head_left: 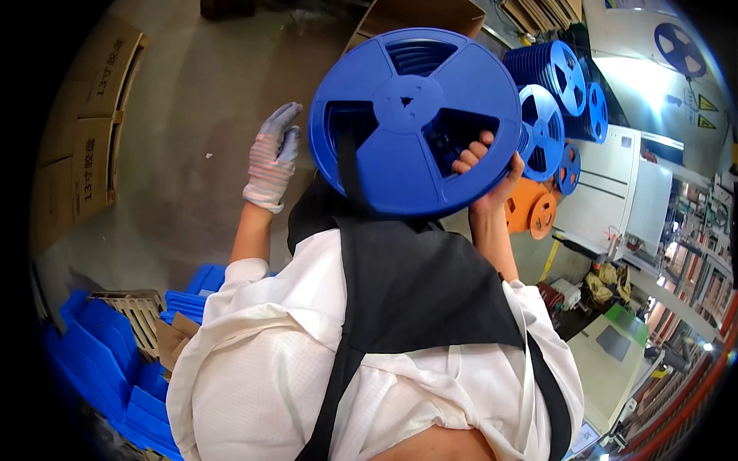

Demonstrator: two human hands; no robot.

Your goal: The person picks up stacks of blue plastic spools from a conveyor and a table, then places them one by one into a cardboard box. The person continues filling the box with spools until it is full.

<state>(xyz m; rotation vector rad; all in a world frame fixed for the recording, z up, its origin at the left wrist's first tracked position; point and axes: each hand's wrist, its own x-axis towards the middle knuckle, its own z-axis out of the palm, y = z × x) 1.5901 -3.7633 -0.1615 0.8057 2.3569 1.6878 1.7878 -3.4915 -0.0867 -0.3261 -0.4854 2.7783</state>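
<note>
In front of my chest is a stack of large blue plastic reels (413,131), its top face tilted toward me. Through the three cut-outs more reels show underneath. My right hand (500,190) is bare and closed on the right rim, with its fingers curled through the right cut-out. To the left of the stack, my left hand (271,160) wears a striped grey glove. It is raised apart from the reels, fingers stretched and holding nothing. A dark strip (349,165) runs down through the left cut-out.
Several blue reel stacks (542,134) stand at the right, near orange reels (530,207). An open carton (430,14) lies beyond my stack. Cardboard boxes (92,131) are piled far left. Blue bins (100,353) and a wooden pallet (132,311) sit at the lower left.
</note>
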